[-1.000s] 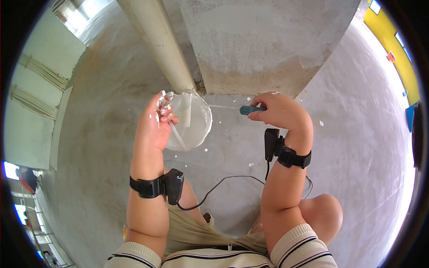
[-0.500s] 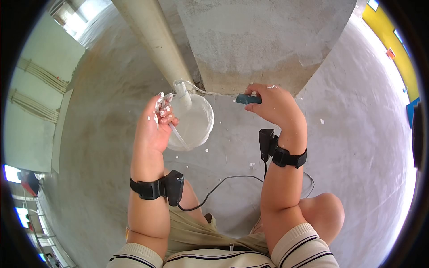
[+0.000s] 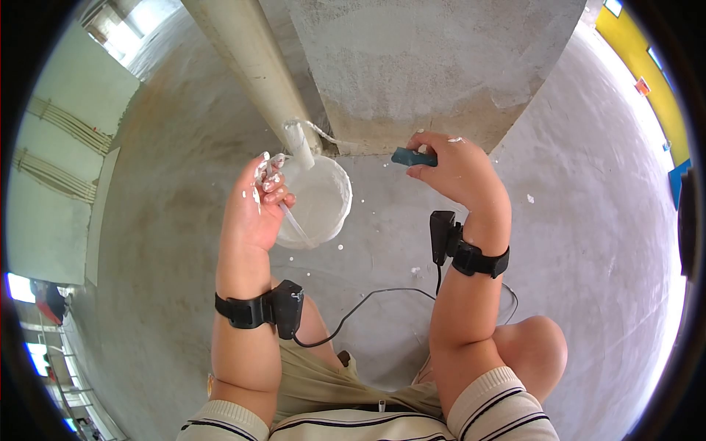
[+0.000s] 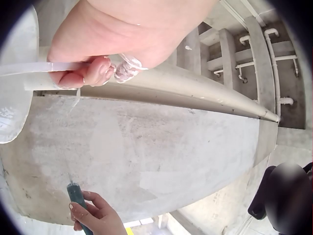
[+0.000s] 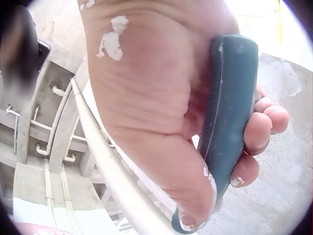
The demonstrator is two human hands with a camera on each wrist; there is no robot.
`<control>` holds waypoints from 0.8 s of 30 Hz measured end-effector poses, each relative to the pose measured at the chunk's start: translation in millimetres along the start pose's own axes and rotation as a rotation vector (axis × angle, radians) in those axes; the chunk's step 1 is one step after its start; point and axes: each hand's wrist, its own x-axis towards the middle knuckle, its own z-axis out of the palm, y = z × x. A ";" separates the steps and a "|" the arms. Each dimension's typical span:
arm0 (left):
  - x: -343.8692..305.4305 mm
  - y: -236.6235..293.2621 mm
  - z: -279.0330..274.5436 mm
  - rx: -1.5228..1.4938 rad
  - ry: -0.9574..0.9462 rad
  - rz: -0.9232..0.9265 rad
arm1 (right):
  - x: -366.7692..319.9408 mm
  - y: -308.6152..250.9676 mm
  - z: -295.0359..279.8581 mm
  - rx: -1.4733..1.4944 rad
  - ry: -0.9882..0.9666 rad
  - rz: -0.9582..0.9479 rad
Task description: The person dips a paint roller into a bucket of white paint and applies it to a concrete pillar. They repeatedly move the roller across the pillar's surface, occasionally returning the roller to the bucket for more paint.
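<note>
A white bucket [image 3: 315, 213] with a paint-coated rim is in front of me in the head view. My left hand [image 3: 257, 202], spotted with white paint, has its fingers curled round the bucket's pale strap handle [image 4: 36, 68]. My right hand [image 3: 463, 173] grips the teal handle [image 5: 230, 107] of a paint roller, fingers on one side and thumb on the other. From that handle a thin paint-coated wire runs left to the white roller sleeve [image 3: 300, 145], which overlaps the bucket's far rim, its lower end over the opening. Paint also marks my right hand.
Behind the bucket a thick cream pipe [image 3: 257, 70] runs beside a grey concrete pillar [image 3: 434, 70]. White drips dot the grey floor [image 3: 368, 242]. A black cable [image 3: 368, 295] links the wrist cameras across my lap.
The roller sleeve has risen from inside the bucket to its far rim, as my right hand moved up and slightly away. My left hand and the bucket stay nearly still.
</note>
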 end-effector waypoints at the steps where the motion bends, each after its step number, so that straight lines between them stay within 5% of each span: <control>1: 0.1 0.0 -0.3 -0.008 -0.008 -0.001 | 0.4 2.3 -0.2 0.000 0.000 0.001; 7: 2.8 -2.6 -3.9 -0.012 -0.025 0.022 | 2.7 21.4 -7.5 0.096 -0.087 0.084; 12: 7.4 -5.4 -10.2 -0.023 0.018 0.012 | 9.5 82.6 3.8 0.695 -0.111 0.023; 18: 5.8 -3.9 -7.0 -0.025 0.021 -0.008 | 15.3 103.0 30.0 1.335 0.247 -0.081; 24: 6.6 -1.2 -7.0 -0.001 0.022 -0.019 | 11.1 127.7 23.7 1.544 0.670 -0.104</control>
